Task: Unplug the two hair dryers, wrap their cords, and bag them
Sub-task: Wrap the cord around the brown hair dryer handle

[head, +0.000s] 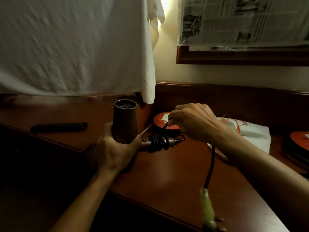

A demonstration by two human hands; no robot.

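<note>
A dark brown hair dryer (125, 119) stands nozzle-up over the wooden desk (167, 173). My left hand (115, 148) grips its body from below. Its handle (168, 141) points right, with several turns of black cord (158, 142) wound around it. My right hand (192, 122) pinches the cord above the handle. The loose cord (211, 164) hangs down from under my right wrist to a yellow-green plug (208, 213), blurred near the desk's front edge. A white drawstring bag (249, 133) with orange strings lies at the right.
A flat orange disc (160, 118) lies behind the handle, another orange disc (301, 138) at the far right. A black bar-shaped object (58, 127) rests at the left. White cloth (75, 47) hangs over the back; a newspaper-covered frame (242, 30) is on the wall.
</note>
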